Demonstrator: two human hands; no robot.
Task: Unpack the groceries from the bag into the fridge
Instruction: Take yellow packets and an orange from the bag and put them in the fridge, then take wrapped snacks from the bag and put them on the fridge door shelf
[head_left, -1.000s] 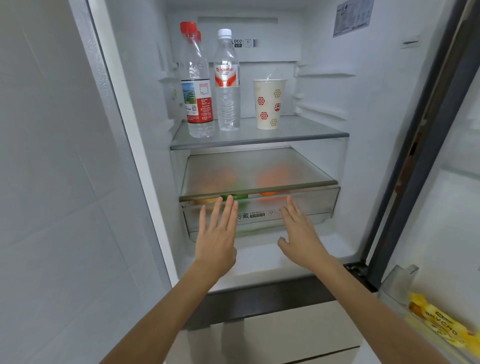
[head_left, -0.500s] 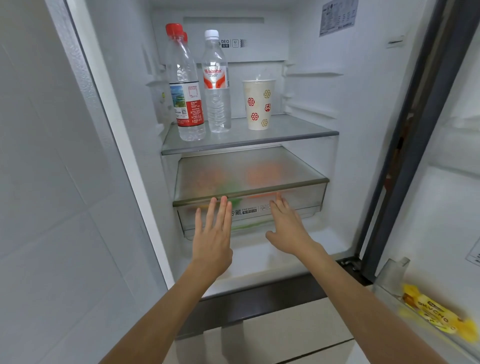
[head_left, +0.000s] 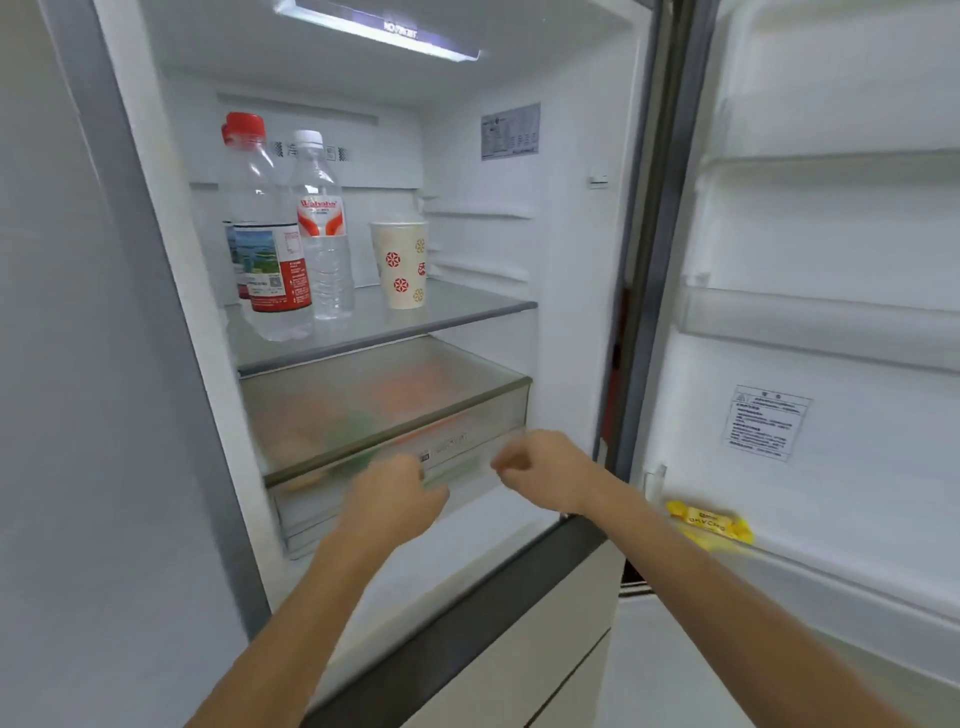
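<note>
The fridge stands open, and its frosted crisper drawer (head_left: 322, 506) is pushed in under a cover (head_left: 363, 405); orange and green produce shows dimly through it. My left hand (head_left: 392, 493) and my right hand (head_left: 540, 470) hover just in front of the drawer face, fingers curled in, holding nothing. Neither hand touches the drawer. On the glass shelf (head_left: 467, 306) above stand a red-capped water bottle (head_left: 272, 260), a white-capped water bottle (head_left: 322, 234) and a patterned paper cup (head_left: 400, 265). No grocery bag is in view.
The fridge door (head_left: 831, 234) is swung open on the right, with a yellow packet (head_left: 709, 522) in its lower bin. A grey wall (head_left: 78, 415) runs along the left. A closed lower compartment front (head_left: 519, 649) sits beneath the fridge sill.
Both hands lay flat against the drawer front earlier; now they have drawn back from it and their fingers have curled in. The view has swung up and to the right.
</note>
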